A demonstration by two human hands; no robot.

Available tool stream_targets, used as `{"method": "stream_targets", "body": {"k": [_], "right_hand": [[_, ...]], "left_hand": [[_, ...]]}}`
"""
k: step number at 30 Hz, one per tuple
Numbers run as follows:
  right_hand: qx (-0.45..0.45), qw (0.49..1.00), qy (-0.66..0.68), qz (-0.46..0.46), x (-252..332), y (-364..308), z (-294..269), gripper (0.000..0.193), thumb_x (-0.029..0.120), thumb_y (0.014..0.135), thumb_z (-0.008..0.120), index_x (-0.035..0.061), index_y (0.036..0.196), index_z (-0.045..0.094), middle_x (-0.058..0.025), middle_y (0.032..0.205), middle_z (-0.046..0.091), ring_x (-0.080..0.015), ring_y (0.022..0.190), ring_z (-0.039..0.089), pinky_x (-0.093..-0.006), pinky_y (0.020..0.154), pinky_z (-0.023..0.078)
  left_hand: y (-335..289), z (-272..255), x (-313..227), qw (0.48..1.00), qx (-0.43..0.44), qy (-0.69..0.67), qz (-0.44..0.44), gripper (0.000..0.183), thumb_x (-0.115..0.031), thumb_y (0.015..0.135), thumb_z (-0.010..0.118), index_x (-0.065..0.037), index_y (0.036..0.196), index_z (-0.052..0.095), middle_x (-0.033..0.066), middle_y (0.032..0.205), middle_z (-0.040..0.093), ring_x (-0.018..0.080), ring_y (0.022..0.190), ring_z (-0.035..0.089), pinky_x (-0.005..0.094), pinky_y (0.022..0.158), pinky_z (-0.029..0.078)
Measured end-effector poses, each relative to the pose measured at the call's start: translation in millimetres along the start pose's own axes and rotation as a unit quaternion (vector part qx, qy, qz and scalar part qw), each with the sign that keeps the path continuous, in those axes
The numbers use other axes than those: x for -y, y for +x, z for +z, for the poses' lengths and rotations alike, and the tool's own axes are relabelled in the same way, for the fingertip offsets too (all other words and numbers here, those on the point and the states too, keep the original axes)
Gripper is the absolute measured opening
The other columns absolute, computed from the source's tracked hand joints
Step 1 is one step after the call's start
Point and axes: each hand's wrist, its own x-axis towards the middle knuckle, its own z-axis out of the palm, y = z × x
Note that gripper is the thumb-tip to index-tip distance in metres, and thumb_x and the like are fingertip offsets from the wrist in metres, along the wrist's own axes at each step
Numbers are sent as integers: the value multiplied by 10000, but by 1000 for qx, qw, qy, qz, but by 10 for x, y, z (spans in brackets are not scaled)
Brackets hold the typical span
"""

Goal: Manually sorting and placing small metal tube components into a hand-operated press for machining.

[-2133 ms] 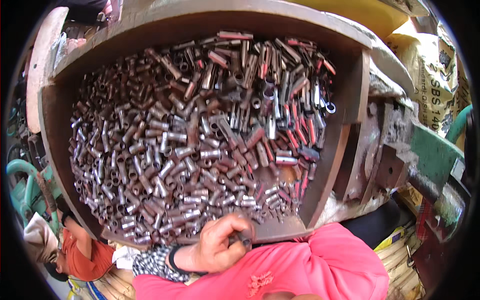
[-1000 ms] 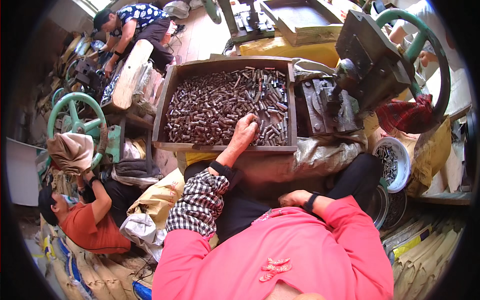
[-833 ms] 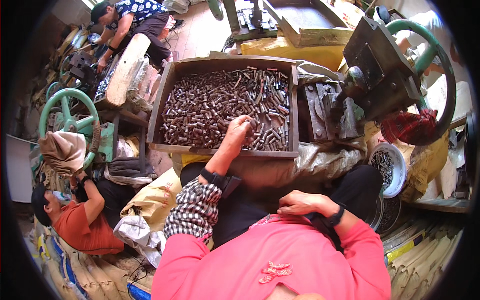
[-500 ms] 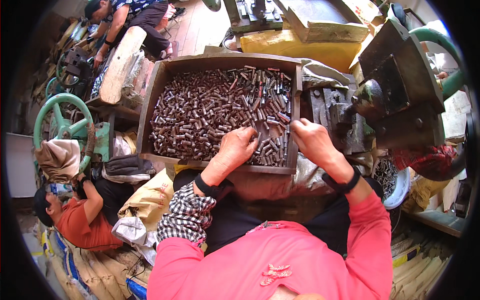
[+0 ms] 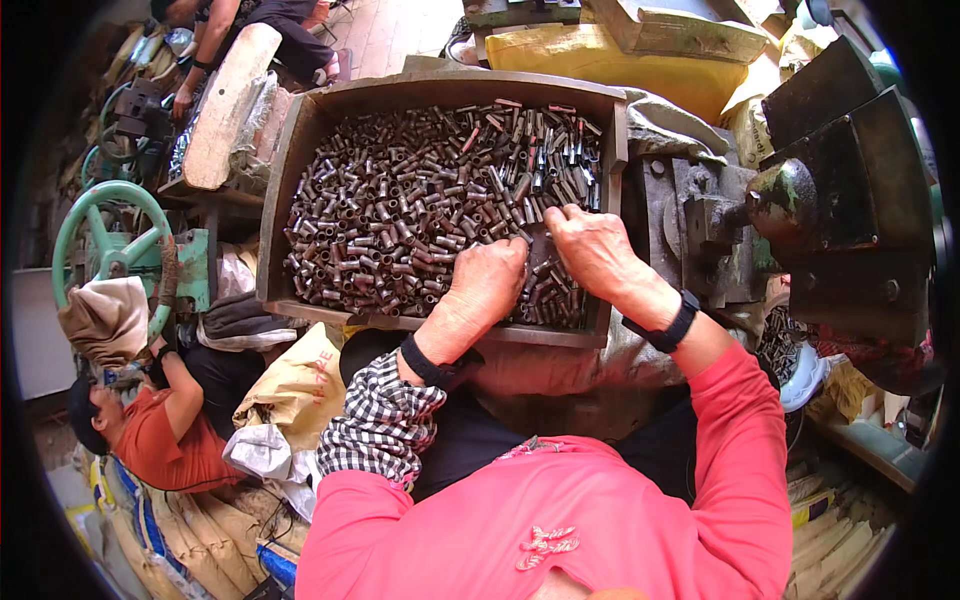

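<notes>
Both my left hand (image 5: 490,282) and right hand (image 5: 603,258) curl, any grip hidden, over the right half of the wooden tray (image 5: 450,86), where their bumping could scatter the short metal tubes (image 5: 380,205) inside.

Hidden and cropped
Curled fingers (image 5: 514,252) hide whether left hand (image 5: 485,281) and right hand (image 5: 597,252) hold anything; top edge crops a co-worker (image 5: 285,35).
</notes>
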Motion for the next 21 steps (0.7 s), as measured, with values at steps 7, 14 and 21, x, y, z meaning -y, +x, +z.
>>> {"method": "stream_targets", "body": {"k": [7, 14, 21], "right_hand": [[63, 998, -15, -12, 237, -352, -96, 96, 81, 730, 581, 34, 795, 635, -119, 767, 637, -230, 695, 664, -361, 585, 520], [89, 995, -38, 2, 307, -406, -11, 97, 90, 758, 558, 38, 820, 613, -105, 757, 635, -246, 674, 650, -360, 594, 505], [42, 995, -90, 11, 348, -380, 96, 86, 122, 762, 557, 64, 796, 611, -79, 710, 631, -204, 613, 646, -321, 530, 501]], "left_hand": [[-52, -41, 6, 993, -12, -110, 36, 175, -167, 790, 634, -68, 927, 588, 135, 773, 639, 334, 736, 633, 442, 627, 500], [74, 87, -145, 999, -4, -6, 45, 169, -132, 793, 607, -45, 912, 525, 150, 758, 636, 335, 721, 642, 442, 595, 505], [84, 172, -156, 999, 11, 18, 37, 103, -145, 813, 555, -46, 816, 529, 146, 744, 635, 323, 709, 648, 436, 594, 511]]}}
